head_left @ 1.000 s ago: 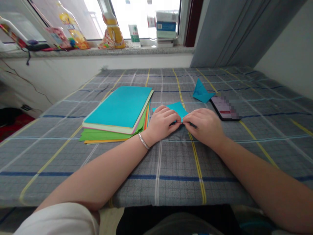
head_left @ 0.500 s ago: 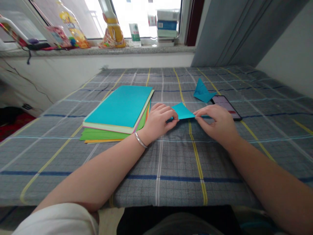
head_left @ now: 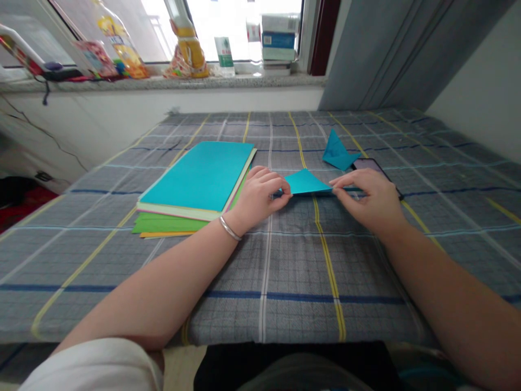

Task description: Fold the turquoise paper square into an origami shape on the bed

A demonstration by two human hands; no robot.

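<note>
A teal sheet of paper, folded into a triangle, lies flat on the grey checked cloth. My left hand pinches its left corner. At the other end my right hand presses thumb and fingers on its right corner. Both hands rest on the cloth, with the paper stretched between them. A silver bangle sits on my left wrist.
A stack of coloured paper, teal on top, lies left of my left hand. A folded teal paper shape stands behind, beside a phone partly hidden by my right hand. Bottles and boxes line the windowsill.
My hands have moved apart along the paper's near edge, from pinching together at its middle to holding its two corners. The triangle now shows between them.
</note>
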